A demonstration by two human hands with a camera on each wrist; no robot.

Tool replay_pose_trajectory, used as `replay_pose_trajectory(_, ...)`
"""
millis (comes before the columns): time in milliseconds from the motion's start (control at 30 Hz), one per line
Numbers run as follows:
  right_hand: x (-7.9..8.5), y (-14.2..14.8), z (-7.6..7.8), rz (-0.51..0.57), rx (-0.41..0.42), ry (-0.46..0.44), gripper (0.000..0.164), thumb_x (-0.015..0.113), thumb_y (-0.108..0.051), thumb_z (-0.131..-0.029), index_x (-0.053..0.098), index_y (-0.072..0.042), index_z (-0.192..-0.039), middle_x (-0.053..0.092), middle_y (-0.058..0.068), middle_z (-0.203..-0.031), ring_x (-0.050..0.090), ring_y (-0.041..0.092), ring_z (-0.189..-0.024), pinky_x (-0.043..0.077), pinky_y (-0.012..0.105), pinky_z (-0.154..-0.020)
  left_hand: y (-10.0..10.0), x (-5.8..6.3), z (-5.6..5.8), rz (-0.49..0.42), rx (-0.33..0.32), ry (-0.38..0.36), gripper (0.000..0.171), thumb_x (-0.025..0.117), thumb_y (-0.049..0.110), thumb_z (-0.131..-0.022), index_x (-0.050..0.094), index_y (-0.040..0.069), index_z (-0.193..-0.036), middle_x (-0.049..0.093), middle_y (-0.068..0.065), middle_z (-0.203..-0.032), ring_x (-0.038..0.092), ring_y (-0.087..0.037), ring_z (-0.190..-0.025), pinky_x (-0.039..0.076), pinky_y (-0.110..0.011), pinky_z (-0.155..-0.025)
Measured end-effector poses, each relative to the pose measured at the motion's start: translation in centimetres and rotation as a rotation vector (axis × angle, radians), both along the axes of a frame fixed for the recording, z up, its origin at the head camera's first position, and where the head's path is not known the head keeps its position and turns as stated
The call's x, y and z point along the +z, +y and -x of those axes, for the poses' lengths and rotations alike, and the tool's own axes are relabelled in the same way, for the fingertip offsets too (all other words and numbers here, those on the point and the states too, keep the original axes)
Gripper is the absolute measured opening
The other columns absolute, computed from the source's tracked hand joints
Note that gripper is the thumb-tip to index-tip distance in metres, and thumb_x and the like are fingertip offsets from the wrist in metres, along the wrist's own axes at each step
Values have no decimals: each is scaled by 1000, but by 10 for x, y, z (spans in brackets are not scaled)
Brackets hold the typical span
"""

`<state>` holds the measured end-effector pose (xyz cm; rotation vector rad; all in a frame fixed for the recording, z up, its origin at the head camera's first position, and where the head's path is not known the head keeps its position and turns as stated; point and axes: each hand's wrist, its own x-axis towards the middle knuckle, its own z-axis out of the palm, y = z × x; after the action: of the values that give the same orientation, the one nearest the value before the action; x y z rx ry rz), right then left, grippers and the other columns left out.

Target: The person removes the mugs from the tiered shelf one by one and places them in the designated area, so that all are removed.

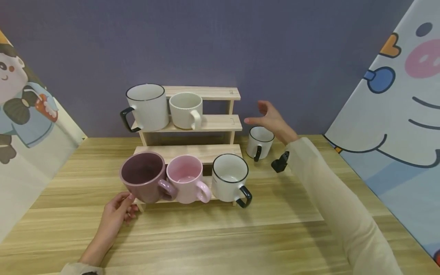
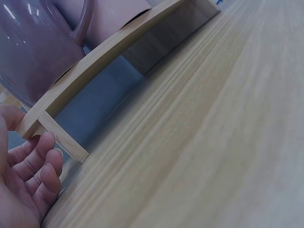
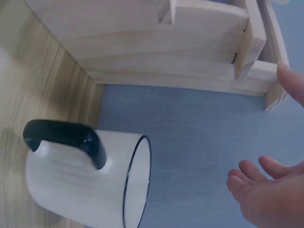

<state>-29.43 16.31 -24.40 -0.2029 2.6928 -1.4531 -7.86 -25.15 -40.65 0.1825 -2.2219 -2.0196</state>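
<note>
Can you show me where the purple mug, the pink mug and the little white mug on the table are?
purple mug (image 1: pixel 146 183), head view, on its outer wall.
pink mug (image 1: pixel 186 187), head view, on its front wall.
little white mug (image 1: pixel 258 147), head view, on its side wall.

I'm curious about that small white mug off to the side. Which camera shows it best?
The right wrist view: the small white mug fills the frame, black handle and rim clear. The head view shows it small, under the right hand. The left wrist view misses it.

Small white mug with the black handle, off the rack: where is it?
Head view: the small white mug stands on the table, right of the wooden rack, just below the open right hand.
</note>
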Motion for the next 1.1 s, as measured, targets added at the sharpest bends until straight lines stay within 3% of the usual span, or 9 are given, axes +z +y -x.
replay_pose_trajectory(833,26,-36,-12,58,102,56,93,78,-28,-79,19,-16,-151,22,5,-157,23,23,-144,25,42,-116,1,0,-1,-32,-16,24,16,49,18,-100,60,27,-93,61,7,-67,54,-4,-54,42,-19,-44)
replay_pose_trajectory(1100,29,-50,-12,75,94,102,92,80,-25,-77,23,-15,-149,26,4,-155,25,20,-144,25,40,-116,1,1,-1,-15,-7,22,17,48,18,-101,60,27,-92,61,7,-67,54,-4,-54,43,-19,-44)
